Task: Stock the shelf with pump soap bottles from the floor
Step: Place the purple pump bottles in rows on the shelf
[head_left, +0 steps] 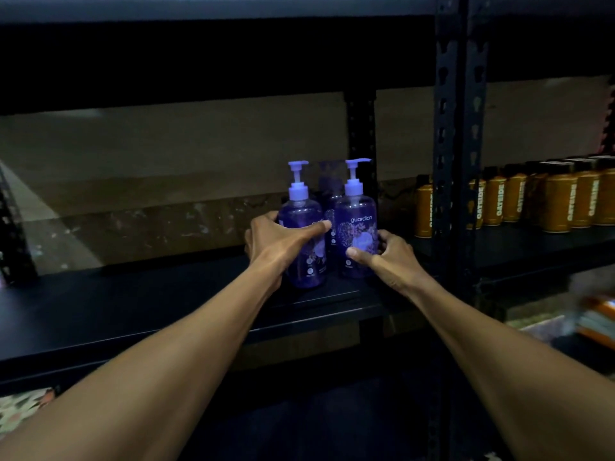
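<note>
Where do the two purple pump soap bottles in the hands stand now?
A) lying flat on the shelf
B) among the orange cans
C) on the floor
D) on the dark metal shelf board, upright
D: the left purple pump soap bottle and the right purple pump soap bottle stand upright on the dark metal shelf board, with the left hand and right hand wrapped around them; the orange cans sit in the next bay.

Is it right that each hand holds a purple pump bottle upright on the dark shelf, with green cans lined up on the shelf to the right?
Not quite. The head view shows the cans are orange, not green. The rest stands: the left hand and right hand each hold a purple pump bottle, left and right, upright on the dark shelf.
</note>
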A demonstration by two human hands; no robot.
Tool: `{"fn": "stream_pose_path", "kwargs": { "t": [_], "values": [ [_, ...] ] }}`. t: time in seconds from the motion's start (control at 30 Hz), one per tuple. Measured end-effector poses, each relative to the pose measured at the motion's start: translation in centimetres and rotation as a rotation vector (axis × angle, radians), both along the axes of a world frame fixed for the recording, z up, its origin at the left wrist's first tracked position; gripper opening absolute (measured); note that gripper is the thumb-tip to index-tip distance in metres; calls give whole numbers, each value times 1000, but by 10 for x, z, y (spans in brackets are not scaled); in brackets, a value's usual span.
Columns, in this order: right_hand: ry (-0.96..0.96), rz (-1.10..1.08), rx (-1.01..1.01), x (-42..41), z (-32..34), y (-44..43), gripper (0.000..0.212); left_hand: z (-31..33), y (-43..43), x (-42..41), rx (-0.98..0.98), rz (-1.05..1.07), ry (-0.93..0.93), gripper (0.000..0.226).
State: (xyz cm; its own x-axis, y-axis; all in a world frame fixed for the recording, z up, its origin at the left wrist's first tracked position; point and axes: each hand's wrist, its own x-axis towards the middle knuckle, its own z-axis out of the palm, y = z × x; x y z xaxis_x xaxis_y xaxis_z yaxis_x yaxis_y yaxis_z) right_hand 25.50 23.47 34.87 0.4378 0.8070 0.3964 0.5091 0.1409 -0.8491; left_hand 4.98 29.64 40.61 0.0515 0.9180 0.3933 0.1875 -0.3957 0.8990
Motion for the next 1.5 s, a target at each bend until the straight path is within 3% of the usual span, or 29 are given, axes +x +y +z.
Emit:
{"fn": "stream_pose_path", "kwargs": {
  "t": [0.07, 0.23, 0.33, 0.4, 0.47, 0.63, 0.87, 1.17, 1.37, 1.5],
  "values": [
    [3, -11, 12, 1, -1, 1, 89, -3, 2, 4, 3, -7, 10, 78],
    [17, 21, 9, 5, -3, 3, 75, -8, 0, 6, 30, -29, 5, 75],
    [24, 12, 20, 4, -2, 3, 87, -16, -5, 3, 72, -70, 36, 75],
    [34, 21, 25, 3, -2, 2, 75, -29, -6, -1, 66, -126, 81, 76],
    [39, 23, 25, 3, -2, 0, 60, -39, -4, -6, 25, -166, 63, 94],
    [28, -13, 19, 2, -2, -1, 85, -43, 0, -10, -39, -216, -11, 99],
    [46, -11, 9, -1, 2, -4, 76, -47, 7, -10, -30, -270, -52, 88],
    [1, -36, 2, -3, 3, -7, 90, -50, 12, -9, -50, -249, -71, 68],
    [8, -46, 1, -3, 3, -6, 107, -51, 13, -8, -37, -240, -69, 82],
    [-3, -75, -12, -3, 1, -4, 91, -52, 13, -8, -42, -242, -71, 79]
  ]
}}
